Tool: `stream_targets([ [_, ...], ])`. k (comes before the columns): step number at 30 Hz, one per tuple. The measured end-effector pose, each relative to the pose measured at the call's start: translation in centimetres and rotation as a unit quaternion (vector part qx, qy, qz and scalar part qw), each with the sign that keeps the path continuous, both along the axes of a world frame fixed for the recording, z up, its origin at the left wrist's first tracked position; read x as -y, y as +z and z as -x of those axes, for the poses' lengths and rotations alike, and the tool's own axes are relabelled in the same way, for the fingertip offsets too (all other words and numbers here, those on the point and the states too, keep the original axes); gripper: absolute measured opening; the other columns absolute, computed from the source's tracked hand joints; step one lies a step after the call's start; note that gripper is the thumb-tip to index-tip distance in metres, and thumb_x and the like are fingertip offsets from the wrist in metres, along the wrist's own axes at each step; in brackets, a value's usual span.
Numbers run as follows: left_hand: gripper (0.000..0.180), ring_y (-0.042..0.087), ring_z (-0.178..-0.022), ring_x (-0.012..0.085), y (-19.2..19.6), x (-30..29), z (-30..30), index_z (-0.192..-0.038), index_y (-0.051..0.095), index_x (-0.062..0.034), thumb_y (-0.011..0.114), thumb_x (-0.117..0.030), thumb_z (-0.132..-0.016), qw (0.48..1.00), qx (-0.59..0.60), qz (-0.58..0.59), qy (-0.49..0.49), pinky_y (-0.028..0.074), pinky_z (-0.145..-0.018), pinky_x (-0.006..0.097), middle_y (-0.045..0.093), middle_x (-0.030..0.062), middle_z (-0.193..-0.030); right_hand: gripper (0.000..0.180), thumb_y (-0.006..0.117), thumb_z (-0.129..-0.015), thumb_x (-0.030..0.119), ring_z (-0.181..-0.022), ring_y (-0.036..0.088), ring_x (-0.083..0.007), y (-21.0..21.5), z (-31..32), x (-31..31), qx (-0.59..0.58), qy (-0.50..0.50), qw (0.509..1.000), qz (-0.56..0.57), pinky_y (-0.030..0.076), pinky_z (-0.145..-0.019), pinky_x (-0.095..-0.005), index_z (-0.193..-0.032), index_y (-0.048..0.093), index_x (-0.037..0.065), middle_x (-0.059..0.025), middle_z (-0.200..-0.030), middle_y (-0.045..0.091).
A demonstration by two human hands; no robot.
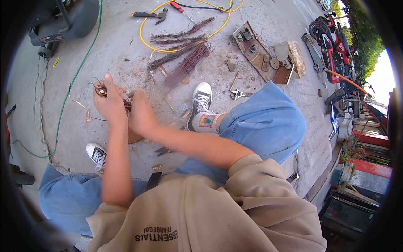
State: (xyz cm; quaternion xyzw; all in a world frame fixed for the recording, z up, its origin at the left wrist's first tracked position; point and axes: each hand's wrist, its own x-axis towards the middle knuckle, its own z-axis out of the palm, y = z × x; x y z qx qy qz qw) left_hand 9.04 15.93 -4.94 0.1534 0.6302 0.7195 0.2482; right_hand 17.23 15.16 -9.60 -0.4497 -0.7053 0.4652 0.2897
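Note:
A tangle of thin brown wire [100, 89] is gripped in my left hand [111, 100], its loops poking out past the fingers. My right hand [142, 112] is closed on the same wire just to the right, where more strands show between the two hands. Its fingers are partly hidden. A pale loose strand [87, 112] trails to the left below my left hand. Farther off on the concrete lie several long bundles of reddish-brown wire [191, 59], side by side.
Beyond the bundles are a hammer [152, 15], a red-handled screwdriver [181, 10] and a yellow hose [141, 33]. An adjustable wrench [240, 94] lies right of my shoe [202, 101], near an opened rusty metal housing [289, 56]. A green cord [75, 75] crosses the left side.

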Motion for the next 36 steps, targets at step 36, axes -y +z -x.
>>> stream_targets([
  [36, 0.049, 0.062, -0.077, 0.0185, -1.7, 3.6, 6.1, -0.084, 0.062, -0.0047, 0.059, -0.053, -0.091, 0.971, 0.168, 0.089, -0.145, 0.049, -0.075, 0.032, 0.064, 0.0083, -0.079, 0.043, 0.069, -0.089, 0.037, -0.056, 0.054, -0.0128, -0.6, -1.9, -6.1, -0.085, 0.244, 0.907, 0.334, 0.044, -0.049, -0.0278, -0.107, 0.062, -0.002, -0.0035, -0.073, 0.058],
])
